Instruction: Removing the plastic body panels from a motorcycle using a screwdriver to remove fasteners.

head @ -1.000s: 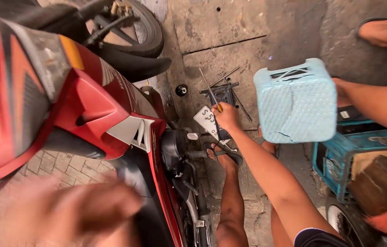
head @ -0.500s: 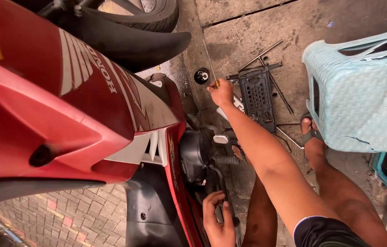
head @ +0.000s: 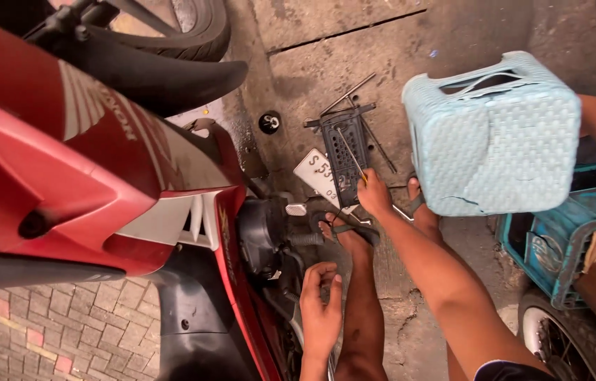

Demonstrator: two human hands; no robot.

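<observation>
Centrally, the right hand [head: 374,194] is gripping a thin screwdriver [head: 351,154] over a black tool tray [head: 344,144]; lower down, the left hand [head: 320,310] is resting open against the red motorcycle [head: 93,176].

Red-and-black plastic-faired motorcycle [head: 100,183] fills left side. Left hand [head: 320,310] beside its black metal engine [head: 263,236], low centre. Right hand [head: 374,194] ahead, touching thin metal screwdriver [head: 351,155] lying on black perforated metal tool tray [head: 346,152]. Pale blue woven plastic stool [head: 495,137] right of tray. Teal plastic crate [head: 559,233] far right.
</observation>
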